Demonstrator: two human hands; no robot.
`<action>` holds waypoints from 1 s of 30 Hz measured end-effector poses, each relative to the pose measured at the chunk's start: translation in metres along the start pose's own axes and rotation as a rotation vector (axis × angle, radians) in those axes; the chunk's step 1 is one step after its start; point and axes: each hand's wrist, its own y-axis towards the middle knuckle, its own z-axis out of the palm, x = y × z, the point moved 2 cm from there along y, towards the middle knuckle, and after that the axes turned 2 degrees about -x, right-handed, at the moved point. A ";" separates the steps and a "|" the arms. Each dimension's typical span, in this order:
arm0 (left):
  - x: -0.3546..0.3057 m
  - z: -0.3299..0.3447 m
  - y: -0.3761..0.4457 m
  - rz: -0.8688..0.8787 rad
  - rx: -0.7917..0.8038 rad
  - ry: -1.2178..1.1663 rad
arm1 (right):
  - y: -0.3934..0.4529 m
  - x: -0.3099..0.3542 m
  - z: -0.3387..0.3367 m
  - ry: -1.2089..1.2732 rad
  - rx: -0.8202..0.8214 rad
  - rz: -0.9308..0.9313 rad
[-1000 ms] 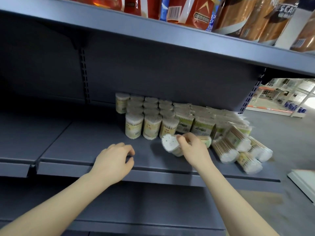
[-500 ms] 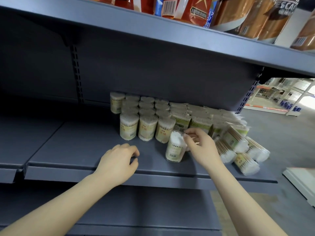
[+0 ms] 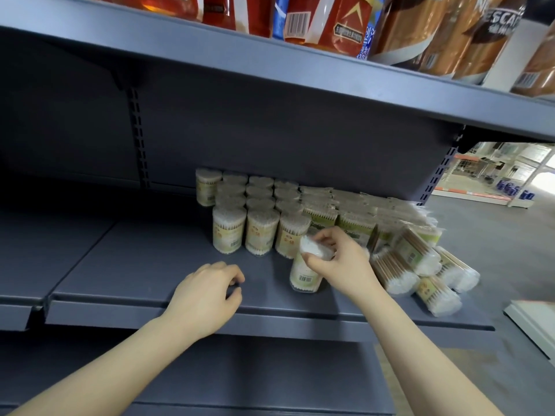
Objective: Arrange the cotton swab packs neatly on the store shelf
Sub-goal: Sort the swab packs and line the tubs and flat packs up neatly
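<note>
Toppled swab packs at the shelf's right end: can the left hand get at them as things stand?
Probably not easily. The left hand rests near the shelf edge, and the right hand, gripping an upright pack, sits between it and the toppled packs.

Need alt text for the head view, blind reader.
The right hand holds an upright cotton swab pack by its top on a grey store shelf, in front of standing rows of packs. Toppled packs lie to the right; the left hand rests at the shelf's edge.

Retail shop aisle: grey metal gondola shelf (image 3: 144, 265) with slotted uprights, rows of identical barcoded cotton swab packs (image 3: 258, 211), packaged coffee goods (image 3: 450, 31) above, more store racking (image 3: 480, 175) beyond.
</note>
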 end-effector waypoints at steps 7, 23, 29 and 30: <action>-0.004 -0.005 0.000 0.020 0.012 -0.088 | 0.010 0.019 0.005 0.215 0.105 0.010; -0.007 -0.026 0.006 -0.207 -0.015 -0.514 | 0.027 0.066 0.025 0.407 0.236 0.010; -0.003 -0.037 0.005 -0.258 -0.044 -0.520 | 0.032 0.083 0.032 0.420 0.229 0.006; -0.002 -0.039 0.005 -0.263 -0.047 -0.513 | 0.032 0.085 0.034 0.417 0.233 -0.002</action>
